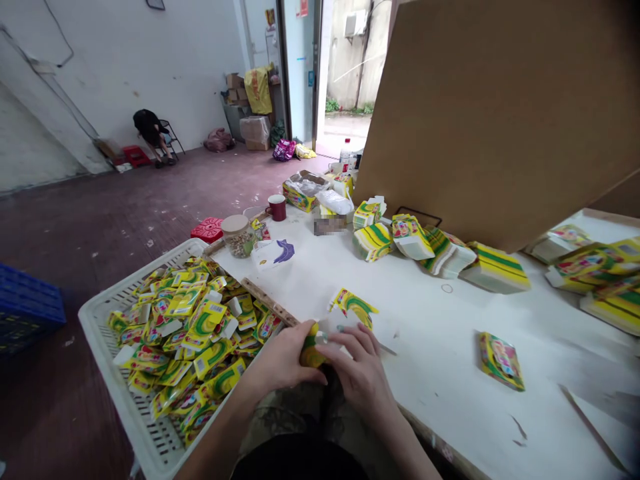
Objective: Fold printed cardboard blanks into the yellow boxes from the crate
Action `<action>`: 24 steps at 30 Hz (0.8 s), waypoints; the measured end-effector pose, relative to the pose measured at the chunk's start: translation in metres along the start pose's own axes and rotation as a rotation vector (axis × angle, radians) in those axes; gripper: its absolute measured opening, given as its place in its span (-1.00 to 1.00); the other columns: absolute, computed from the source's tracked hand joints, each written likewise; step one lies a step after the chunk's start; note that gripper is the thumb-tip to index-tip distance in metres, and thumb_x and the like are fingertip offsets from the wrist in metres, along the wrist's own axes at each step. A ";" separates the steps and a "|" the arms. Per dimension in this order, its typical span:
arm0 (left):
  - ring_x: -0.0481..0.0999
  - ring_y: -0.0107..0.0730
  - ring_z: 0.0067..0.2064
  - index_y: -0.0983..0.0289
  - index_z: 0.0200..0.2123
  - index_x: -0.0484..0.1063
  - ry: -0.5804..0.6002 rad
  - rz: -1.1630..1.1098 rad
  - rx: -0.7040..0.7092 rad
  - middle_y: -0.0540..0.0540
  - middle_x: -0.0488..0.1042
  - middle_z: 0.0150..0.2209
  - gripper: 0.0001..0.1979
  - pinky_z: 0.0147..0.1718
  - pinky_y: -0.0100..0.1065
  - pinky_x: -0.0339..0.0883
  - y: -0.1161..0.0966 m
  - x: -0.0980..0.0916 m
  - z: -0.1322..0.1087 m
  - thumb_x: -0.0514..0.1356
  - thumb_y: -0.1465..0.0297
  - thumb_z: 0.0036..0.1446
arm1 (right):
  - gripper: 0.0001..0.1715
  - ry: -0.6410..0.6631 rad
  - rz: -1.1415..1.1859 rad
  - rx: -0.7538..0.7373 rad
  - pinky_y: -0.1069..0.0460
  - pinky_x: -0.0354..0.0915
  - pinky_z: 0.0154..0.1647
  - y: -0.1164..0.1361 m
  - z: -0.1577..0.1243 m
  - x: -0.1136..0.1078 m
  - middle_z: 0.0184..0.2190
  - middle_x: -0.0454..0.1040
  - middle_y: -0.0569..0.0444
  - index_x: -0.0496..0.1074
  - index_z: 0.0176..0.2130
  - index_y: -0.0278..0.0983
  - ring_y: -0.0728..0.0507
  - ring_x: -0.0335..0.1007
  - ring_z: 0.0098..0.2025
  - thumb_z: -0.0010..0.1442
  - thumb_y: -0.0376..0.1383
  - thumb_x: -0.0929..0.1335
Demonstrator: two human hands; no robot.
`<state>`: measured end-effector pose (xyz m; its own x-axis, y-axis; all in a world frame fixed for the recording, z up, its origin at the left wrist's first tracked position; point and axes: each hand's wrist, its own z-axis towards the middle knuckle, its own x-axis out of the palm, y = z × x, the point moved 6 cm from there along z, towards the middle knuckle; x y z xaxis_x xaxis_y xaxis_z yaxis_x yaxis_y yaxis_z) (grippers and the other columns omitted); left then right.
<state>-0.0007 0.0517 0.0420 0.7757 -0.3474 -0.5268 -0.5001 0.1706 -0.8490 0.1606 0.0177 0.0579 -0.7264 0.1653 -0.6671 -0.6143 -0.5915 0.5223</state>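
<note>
Both grips are holding narrow around one small carton [310,353], yellow and green. The left hand [283,363] is wrapping it from the left side, and the right hand [363,377] is laying its fingers across the top and right of it. The small carton is sitting between the two hands at the near edge of the bench [450,413], just above the person's lap.

Just beyond the fingertips, a flat carton blank [354,305] is lying on the bench, with a wooden strip [270,303] running along the bench edge beside it. To the left, right against the bench, a white basket [100,320] is holding a heap of folded cartons [195,333] in the same print.

Farther out, a short stack of blanks [501,360] is lying alone to the right, well apart from the hands. Rows of blank stacks [440,250] are lining the far side of the bench, under a leaning cardboard sheet [500,113]. A lidded jar [239,237] and a red mug [277,207] are standing near the far left corner.
</note>
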 end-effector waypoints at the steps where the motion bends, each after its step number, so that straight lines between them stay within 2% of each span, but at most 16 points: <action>1: 0.49 0.03 -0.07 0.21 0.00 0.34 0.008 0.022 -0.016 0.17 0.51 -0.11 -0.35 -0.04 -0.06 0.34 0.001 0.007 0.000 0.43 0.27 -0.21 | -0.52 -0.081 0.021 0.057 -0.30 0.04 0.22 -0.002 -0.002 -0.001 0.04 0.43 0.01 0.36 0.09 -0.01 -0.28 0.25 0.11 0.19 -0.34 0.36; 2: 0.51 -0.01 -0.10 0.21 0.01 0.32 -0.014 0.032 -0.023 0.16 0.52 -0.13 -0.42 -0.08 -0.10 0.36 0.003 0.012 -0.001 0.38 0.31 -0.13 | -0.40 -0.174 0.066 0.157 -0.33 0.04 0.23 -0.008 -0.005 -0.003 0.15 0.33 -0.06 0.25 0.18 -0.06 -0.32 0.17 0.20 0.18 -0.28 0.37; 4: 0.50 -0.02 -0.09 0.23 0.10 0.22 -0.096 0.041 -0.005 0.20 0.50 -0.10 -0.37 -0.09 -0.14 0.36 0.003 0.020 -0.004 0.32 0.35 -0.06 | -0.26 -0.283 0.261 0.401 -0.34 0.14 0.19 -0.024 -0.014 0.002 0.23 0.22 -0.18 0.07 0.28 -0.18 -0.35 0.12 0.26 0.20 -0.14 0.35; 5: 0.49 -0.01 -0.06 0.24 0.15 0.15 -0.119 0.047 0.025 0.22 0.48 -0.07 -0.31 -0.08 -0.14 0.36 0.001 0.025 -0.006 0.31 0.36 -0.05 | -0.29 -0.270 0.415 0.514 -0.32 0.21 0.14 -0.032 -0.018 0.011 0.20 0.26 -0.20 0.08 0.28 -0.21 -0.34 0.18 0.23 0.23 -0.09 0.30; 7: 0.47 -0.01 -0.01 0.22 0.22 0.04 -0.108 0.055 0.121 0.23 0.43 0.01 -0.24 -0.05 -0.15 0.34 -0.004 0.035 -0.009 0.28 0.40 -0.04 | -0.41 -0.136 0.787 0.669 -0.27 0.34 0.05 -0.037 -0.024 0.035 0.11 0.40 -0.19 0.21 0.21 -0.22 -0.33 0.34 0.14 0.28 -0.05 0.23; 9: 0.43 -0.02 0.03 0.17 0.23 0.01 -0.074 0.075 0.226 0.21 0.36 0.06 -0.19 -0.02 -0.16 0.33 -0.009 0.044 -0.012 0.25 0.49 -0.09 | -0.49 -0.009 1.071 0.727 -0.23 0.38 0.01 -0.033 -0.026 0.052 0.04 0.48 -0.12 0.34 0.12 -0.16 -0.32 0.42 0.08 0.25 -0.04 0.27; 10: 0.42 -0.03 0.04 0.16 0.22 0.02 -0.063 0.091 0.265 0.20 0.33 0.06 -0.18 -0.01 -0.16 0.33 -0.011 0.046 -0.012 0.24 0.52 -0.13 | -0.51 0.018 1.139 0.731 -0.22 0.38 0.03 -0.031 -0.027 0.056 0.05 0.49 -0.09 0.37 0.10 -0.13 -0.32 0.42 0.08 0.23 -0.04 0.30; 12: 0.42 -0.06 -0.01 0.15 0.16 0.09 -0.072 0.136 0.297 0.17 0.32 0.01 -0.23 -0.06 -0.18 0.35 -0.012 0.048 -0.012 0.23 0.54 -0.17 | -0.46 0.022 1.143 0.719 -0.22 0.36 0.05 -0.030 -0.026 0.057 0.05 0.50 -0.05 0.38 0.10 -0.09 -0.32 0.43 0.07 0.17 0.00 0.35; 16: 0.44 -0.14 -0.14 0.16 0.03 0.15 -0.122 0.202 0.252 0.14 0.30 -0.08 -0.42 -0.17 -0.21 0.37 -0.012 0.043 -0.010 0.21 0.50 -0.10 | -0.27 -0.018 1.021 0.729 -0.25 0.34 0.08 -0.038 -0.025 0.052 0.05 0.49 -0.10 0.26 0.21 -0.14 -0.32 0.42 0.08 0.16 0.12 0.30; 18: 0.44 -0.14 -0.14 0.17 0.03 0.13 -0.103 0.170 0.224 0.14 0.30 -0.07 -0.42 -0.17 -0.21 0.37 -0.013 0.042 -0.009 0.21 0.50 -0.10 | -0.30 -0.046 0.928 0.710 -0.25 0.30 0.13 -0.039 -0.023 0.048 0.10 0.45 -0.11 0.25 0.23 -0.16 -0.30 0.38 0.13 0.23 0.10 0.24; 21: 0.45 -0.18 -0.17 0.18 0.04 0.12 -0.020 0.056 0.163 0.11 0.33 -0.10 -0.38 -0.20 -0.23 0.37 -0.010 0.045 -0.005 0.21 0.53 -0.13 | -0.38 -0.014 0.752 0.543 -0.24 0.17 0.23 -0.030 -0.020 0.041 0.23 0.30 -0.10 0.22 0.25 -0.17 -0.28 0.22 0.25 0.28 -0.02 0.23; 24: 0.46 -0.18 -0.18 0.21 0.10 0.07 0.025 -0.048 0.134 0.13 0.34 -0.10 -0.31 -0.21 -0.23 0.37 -0.002 0.051 -0.001 0.23 0.51 -0.14 | -0.35 0.079 0.543 0.349 -0.22 0.08 0.30 -0.020 -0.018 0.039 0.31 0.16 -0.03 0.15 0.29 -0.14 -0.26 0.05 0.33 0.24 -0.28 0.29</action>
<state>0.0395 0.0322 0.0170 0.7869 -0.3810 -0.4855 -0.4052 0.2744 -0.8721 0.1505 0.0213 0.0118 -0.9449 -0.1518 -0.2900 -0.2400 -0.2812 0.9292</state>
